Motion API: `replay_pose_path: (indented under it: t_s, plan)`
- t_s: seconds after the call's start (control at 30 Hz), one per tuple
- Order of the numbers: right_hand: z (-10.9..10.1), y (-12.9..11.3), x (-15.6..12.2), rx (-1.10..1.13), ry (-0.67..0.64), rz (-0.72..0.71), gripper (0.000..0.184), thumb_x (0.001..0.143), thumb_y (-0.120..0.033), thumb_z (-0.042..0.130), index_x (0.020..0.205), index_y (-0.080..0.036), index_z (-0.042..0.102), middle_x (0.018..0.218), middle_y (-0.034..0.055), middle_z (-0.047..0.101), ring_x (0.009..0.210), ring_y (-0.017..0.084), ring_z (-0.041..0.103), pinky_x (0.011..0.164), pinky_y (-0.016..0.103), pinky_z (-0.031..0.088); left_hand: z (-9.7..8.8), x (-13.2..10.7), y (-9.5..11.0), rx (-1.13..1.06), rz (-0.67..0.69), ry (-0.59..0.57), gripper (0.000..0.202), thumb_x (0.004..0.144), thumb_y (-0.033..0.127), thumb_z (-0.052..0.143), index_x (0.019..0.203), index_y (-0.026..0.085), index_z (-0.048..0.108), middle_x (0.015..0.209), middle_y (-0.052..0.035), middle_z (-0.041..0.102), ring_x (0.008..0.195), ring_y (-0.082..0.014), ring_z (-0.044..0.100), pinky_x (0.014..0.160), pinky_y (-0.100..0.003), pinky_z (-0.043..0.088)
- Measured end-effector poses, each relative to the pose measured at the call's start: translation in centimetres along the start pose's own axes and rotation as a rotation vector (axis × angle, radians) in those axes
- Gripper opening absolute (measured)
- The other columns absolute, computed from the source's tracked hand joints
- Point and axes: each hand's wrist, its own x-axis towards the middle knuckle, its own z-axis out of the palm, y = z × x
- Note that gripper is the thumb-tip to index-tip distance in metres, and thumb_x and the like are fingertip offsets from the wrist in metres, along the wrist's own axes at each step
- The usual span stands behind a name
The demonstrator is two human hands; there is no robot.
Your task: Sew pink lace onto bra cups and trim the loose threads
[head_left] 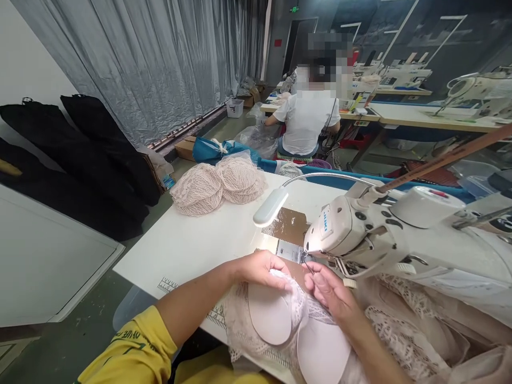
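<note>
A pale pink lace bra with smooth moulded cups (270, 314) lies at the table's near edge, the insides of its cups facing up. My left hand (264, 271) pinches its upper edge between thumb and fingers. Close by on the right, my right hand (326, 290) is closed around a thin dark pointed tool (309, 268), whose exact kind is too small to make out. Both hands are just in front of the needle area of a white sewing machine (334, 226). The right fingertips are beside the bra's lace; whether they touch it is unclear.
Stacked lace bra cups (218, 186) sit at the table's far left. A lamp (271, 207) on a bendy neck hangs over the white table (176, 240). More lace pieces (404, 330) are heaped under the machine arm at right. Beyond, a person in a white shirt (306, 120) sits facing away.
</note>
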Motion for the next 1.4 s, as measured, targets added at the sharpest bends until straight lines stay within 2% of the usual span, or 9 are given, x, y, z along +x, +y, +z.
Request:
replay_pose_path:
  t_s: [0.2,0.43,0.7,0.83,1.0,1.1,1.2,1.3,1.4]
  plan:
    - [-1.2,-0.1,-0.6,-0.017,-0.090,0.085,0.042,0.077,-0.058,0.060,0.100,-0.024,0.069,0.096,0.0058,0.067,0.083,0.020,0.059,0.076,0.030,0.046,0.3,0.0,0.1,-0.114,-0.005,0.009,0.039,0.073,0.045,0.073,0.096,0.014,0.074,0.086,-0.0052,0.071,0.079,-0.0154,0.063,0.074,-0.023,0.048]
    - [-0.6,-0.7,0.2,-0.097,-0.294,-0.045,0.033,0.085,-0.049,0.054,0.101,-0.022,0.065,0.079,0.0015,0.063,0.075,0.018,0.059,0.072,0.029,0.048,0.6,0.2,-0.1,-0.120,-0.037,0.023,0.037,0.072,0.046,0.074,0.088,0.013,0.074,0.076,-0.0027,0.068,0.070,-0.0120,0.059,0.066,-0.020,0.045]
    - [0.0,-1.4,0.1,-0.137,-0.292,-0.099,0.026,0.088,-0.045,0.053,0.096,-0.023,0.066,0.086,0.0019,0.067,0.081,0.019,0.061,0.075,0.031,0.046,0.4,0.0,0.4,-0.123,-0.085,0.004,0.033,0.071,0.044,0.075,0.082,0.013,0.074,0.068,0.0007,0.064,0.066,-0.0094,0.055,0.058,-0.018,0.040]
    - [0.4,-0.9,-0.1,-0.093,-0.191,-0.041,0.028,0.088,-0.047,0.052,0.090,-0.022,0.064,0.086,0.0028,0.066,0.082,0.019,0.060,0.076,0.031,0.046,0.6,0.0,0.5,-0.141,-0.086,0.008,0.034,0.070,0.043,0.077,0.086,0.014,0.075,0.077,-0.0022,0.069,0.074,-0.0132,0.060,0.068,-0.021,0.046]
    - [1.1,-0.5,0.2,0.153,-0.189,0.111,0.048,0.076,-0.051,0.065,0.113,-0.021,0.056,0.088,0.0040,0.065,0.083,0.021,0.064,0.075,0.034,0.051,0.8,0.3,0.2,-0.131,-0.060,0.007,0.036,0.073,0.044,0.073,0.090,0.012,0.073,0.082,-0.0046,0.069,0.075,-0.0137,0.059,0.070,-0.023,0.046]
    - [1.2,-1.1,0.4,0.065,-0.306,0.105,0.042,0.078,-0.049,0.064,0.107,-0.019,0.061,0.090,0.0059,0.067,0.087,0.023,0.064,0.080,0.035,0.050,-0.1,-0.2,0.7,-0.040,-0.048,-0.059,0.034,0.073,0.043,0.072,0.087,0.012,0.070,0.076,-0.0014,0.064,0.068,-0.0110,0.055,0.061,-0.020,0.042]
    - [0.7,-1.6,0.4,-0.081,-0.268,0.078,0.034,0.085,-0.050,0.053,0.088,-0.018,0.064,0.081,0.0042,0.065,0.077,0.021,0.061,0.071,0.032,0.049,-1.8,-1.3,1.4,0.151,-0.124,-0.131,0.031,0.064,0.038,0.078,0.074,0.013,0.063,0.063,0.0036,0.055,0.057,-0.0086,0.046,0.050,-0.018,0.033]
    - [0.4,-1.3,0.4,-0.178,-0.369,0.028,0.035,0.085,-0.051,0.053,0.074,-0.018,0.062,0.071,0.0016,0.061,0.070,0.018,0.057,0.065,0.030,0.046,-3.3,-2.4,1.9,0.237,-0.134,-0.036,0.031,0.068,0.038,0.074,0.064,0.013,0.056,0.058,0.0052,0.046,0.054,-0.0071,0.040,0.048,-0.018,0.028]
    - [0.7,-0.4,0.5,-0.129,-0.407,0.007,0.035,0.085,-0.052,0.052,0.083,-0.019,0.063,0.079,0.0034,0.062,0.076,0.020,0.058,0.072,0.031,0.048,-3.5,-2.8,2.1,0.153,-0.100,0.072,0.031,0.073,0.041,0.070,0.071,0.012,0.060,0.063,0.0036,0.047,0.059,-0.0081,0.042,0.052,-0.018,0.030]
